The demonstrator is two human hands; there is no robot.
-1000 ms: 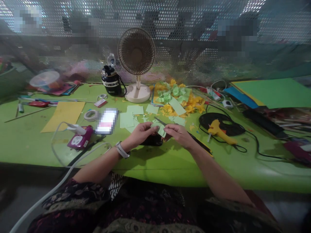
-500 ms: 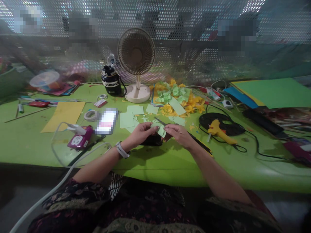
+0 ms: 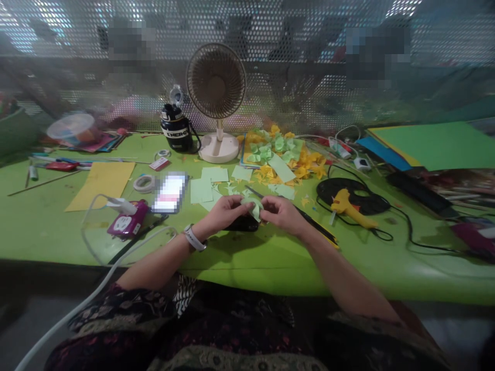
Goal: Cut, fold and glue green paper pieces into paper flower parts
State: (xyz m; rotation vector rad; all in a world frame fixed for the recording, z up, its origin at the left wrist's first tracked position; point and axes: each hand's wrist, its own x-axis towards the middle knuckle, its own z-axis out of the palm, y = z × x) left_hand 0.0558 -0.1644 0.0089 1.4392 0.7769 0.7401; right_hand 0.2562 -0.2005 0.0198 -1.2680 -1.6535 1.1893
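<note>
Both hands are raised a little above the green table (image 3: 247,268) at the middle of my view. My left hand (image 3: 227,213) and my right hand (image 3: 281,214) pinch a small pale green paper piece (image 3: 253,207) between their fingertips, and it is curled into a loop. A dark object (image 3: 243,223), perhaps a phone, lies just under the hands, partly hidden by them. A thin pointed metal blade (image 3: 253,191) lies just above the paper. A wristband circles my left wrist.
Cut pale green paper slips (image 3: 203,188) lie to the left. A heap of yellow and green paper bits (image 3: 280,154) sits behind the hands. To the right is a yellow glue gun (image 3: 348,210) on its black cable. A fan (image 3: 215,80) and black bottle (image 3: 176,129) stand at the back.
The green paper piece is curled more tightly between my fingertips, and my hands have drawn slightly closer together. The view has shifted a little.
</note>
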